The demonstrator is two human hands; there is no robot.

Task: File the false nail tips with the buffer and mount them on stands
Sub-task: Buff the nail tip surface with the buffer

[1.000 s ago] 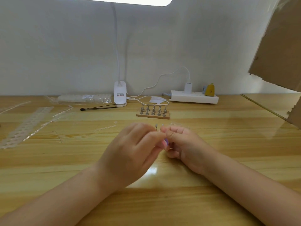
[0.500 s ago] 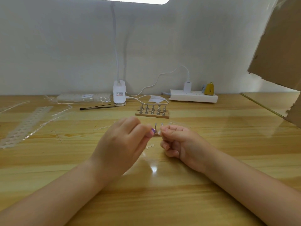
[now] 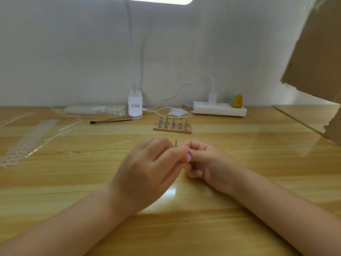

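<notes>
Glossy yellow wood forms the table [image 3: 55, 182]. At far left lie clear plastic strips [image 3: 27, 143], long and perforated; their number is hard to count. Behind them sits a clear bag [image 3: 94, 109], then a thin black stick [image 3: 110, 120] and the white clip base of a lamp [image 3: 135, 106].

Near the middle, the left hand [image 3: 147, 167] has its fingers curled, pinching a small buffer [image 3: 189, 156] striped purple and pink. The buffer meets the right hand [image 3: 208, 163], whose fingers are curled tight around something too small to make out, perhaps a nail tip. Just beyond the knuckles, two small metal stands [image 3: 176, 142] poke up. Farther back, a flat wooden block [image 3: 172, 129] carries two rows of metal stands, about ten.

To the right rest a folded white paper [image 3: 176, 112], one white power strip [image 3: 219, 109] with a plugged charger, and brown cardboard [image 3: 317, 52].
</notes>
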